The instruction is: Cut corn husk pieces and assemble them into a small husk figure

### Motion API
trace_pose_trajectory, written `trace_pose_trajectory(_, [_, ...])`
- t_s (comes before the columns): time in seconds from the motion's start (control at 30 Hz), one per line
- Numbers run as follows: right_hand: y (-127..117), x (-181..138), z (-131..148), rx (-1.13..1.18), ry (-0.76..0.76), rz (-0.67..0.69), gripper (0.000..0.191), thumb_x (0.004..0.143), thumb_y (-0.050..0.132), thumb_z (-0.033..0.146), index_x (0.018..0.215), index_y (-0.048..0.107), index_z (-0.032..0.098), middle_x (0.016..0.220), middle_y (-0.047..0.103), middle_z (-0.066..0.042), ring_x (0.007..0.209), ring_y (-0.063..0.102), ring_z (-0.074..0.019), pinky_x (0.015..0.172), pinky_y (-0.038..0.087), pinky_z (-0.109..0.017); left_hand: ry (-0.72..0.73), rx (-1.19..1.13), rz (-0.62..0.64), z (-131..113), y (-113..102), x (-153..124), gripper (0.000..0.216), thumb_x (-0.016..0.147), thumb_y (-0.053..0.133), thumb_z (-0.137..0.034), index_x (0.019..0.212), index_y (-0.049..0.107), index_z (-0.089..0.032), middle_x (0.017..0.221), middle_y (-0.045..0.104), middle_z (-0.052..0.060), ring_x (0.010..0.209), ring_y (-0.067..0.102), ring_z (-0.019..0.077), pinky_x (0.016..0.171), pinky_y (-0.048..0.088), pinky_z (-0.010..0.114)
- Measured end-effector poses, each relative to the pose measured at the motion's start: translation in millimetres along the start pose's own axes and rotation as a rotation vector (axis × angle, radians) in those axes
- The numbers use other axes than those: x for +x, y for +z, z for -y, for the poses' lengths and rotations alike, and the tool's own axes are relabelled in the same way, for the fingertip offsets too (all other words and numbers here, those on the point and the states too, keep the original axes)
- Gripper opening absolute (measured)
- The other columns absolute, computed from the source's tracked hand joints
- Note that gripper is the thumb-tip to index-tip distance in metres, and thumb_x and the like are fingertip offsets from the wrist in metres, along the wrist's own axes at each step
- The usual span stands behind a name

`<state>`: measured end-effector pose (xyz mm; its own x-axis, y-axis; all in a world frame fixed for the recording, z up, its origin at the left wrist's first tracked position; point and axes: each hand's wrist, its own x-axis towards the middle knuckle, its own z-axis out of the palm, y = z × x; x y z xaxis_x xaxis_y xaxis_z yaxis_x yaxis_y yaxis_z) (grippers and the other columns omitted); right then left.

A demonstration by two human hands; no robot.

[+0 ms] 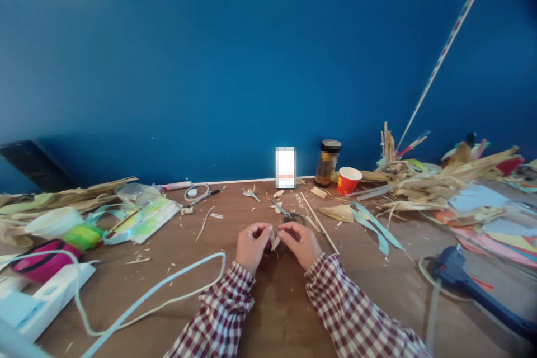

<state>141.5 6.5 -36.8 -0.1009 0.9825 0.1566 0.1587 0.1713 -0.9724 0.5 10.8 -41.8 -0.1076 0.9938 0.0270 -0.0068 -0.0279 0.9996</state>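
Note:
Close together over the middle of the table (277, 313), my left hand (252, 247) and my right hand (304, 241) both have thumb and fingers pinched. Between the fingertips is a small pale piece of dried husk (275, 243), with both hands closed on it; its upper part is partly hidden by the fingers. Scissors (294, 217) with dark handles lie just beyond my right hand. Farther back rests a small pale husk flower (250, 194) with a greenish stem. A thin wooden stick (321, 224) lies to the right of the scissors.
At right lies a dark blue glue gun (457, 274) with its cord. A dark-lidded jar (328, 165) and red paper cup (349, 181) stand by the blue wall. Dried husks (457, 179) heap at right. A white cable (163, 279) loops at left near a power strip (59, 296).

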Motion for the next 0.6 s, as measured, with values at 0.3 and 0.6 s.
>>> trace_pose_trajectory(0.3, [-4.1,4.9,-1.9,0.155,0.087,-0.11,0.027,0.07,0.056,0.043,0.071,0.057,0.016,0.055,0.049,0.002,0.047,0.046,-0.0094,0.041,0.039,-0.02,0.074,0.207,0.125,2.0,2.4,-3.3,0.027,0.065,0.06,-0.038,0.075,0.066,-0.013,0.057,0.063,0.003,0.046,0.052,0.0121,0.044,0.041,0.021])
trace_pose_trajectory(0.6, [-2.6,6.7,-3.1,0.252,0.096,-0.172,0.024,0.072,0.051,0.033,0.086,0.057,0.015,0.067,0.053,0.001,0.049,0.046,-0.0075,0.039,0.036,-0.017,0.027,0.179,0.086,-5.6,4.2,-5.5,0.024,0.063,0.06,-0.035,0.072,0.062,-0.013,0.054,0.06,0.001,0.046,0.052,0.0121,0.044,0.043,0.022])
